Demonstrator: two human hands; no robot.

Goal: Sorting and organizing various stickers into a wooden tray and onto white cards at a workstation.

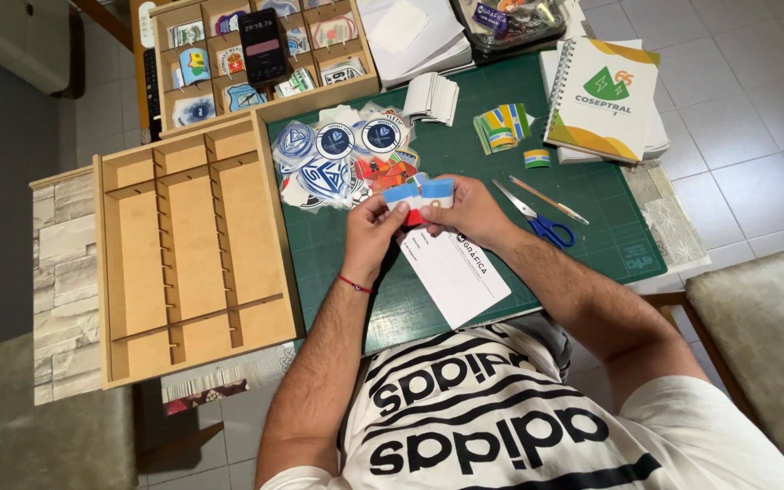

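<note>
Both hands, left hand (372, 231) and right hand (466, 210), gripped a small stack of blue, white and red stickers (417, 198) with closed fingers above the green cutting mat (465, 154), apparently mid-sorting; the next move seemingly called for separating one sticker cleanly.

Home craft desk: green cutting mat (501, 172), scissors (537, 218), wooden divider tray (192, 254), tiled floor (737, 109).

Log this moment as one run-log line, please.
left hand: shut on sticker stack | right hand: shut on sticker stack | below: white card on green cutting mat | scissors right
</note>
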